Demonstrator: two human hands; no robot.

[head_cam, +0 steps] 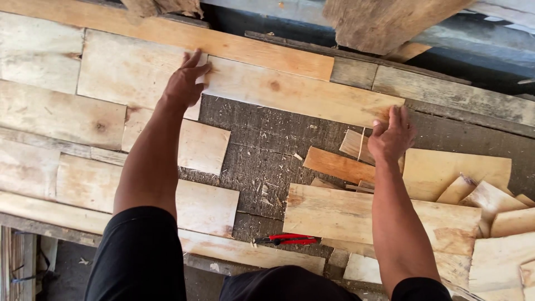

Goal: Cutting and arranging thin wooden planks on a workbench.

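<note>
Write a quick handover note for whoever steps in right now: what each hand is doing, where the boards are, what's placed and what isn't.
Left hand: flat on the left end of the long plank, fingers spread.
Right hand: gripping the plank's right end.
The plank lies slanted across the dark work surface, just below the upper board.
Placed: pale boards lie over the left side.
Left: the dark middle is uncovered; loose offcuts are piled at right.
Red-handled pliers lie near the front edge.
</note>
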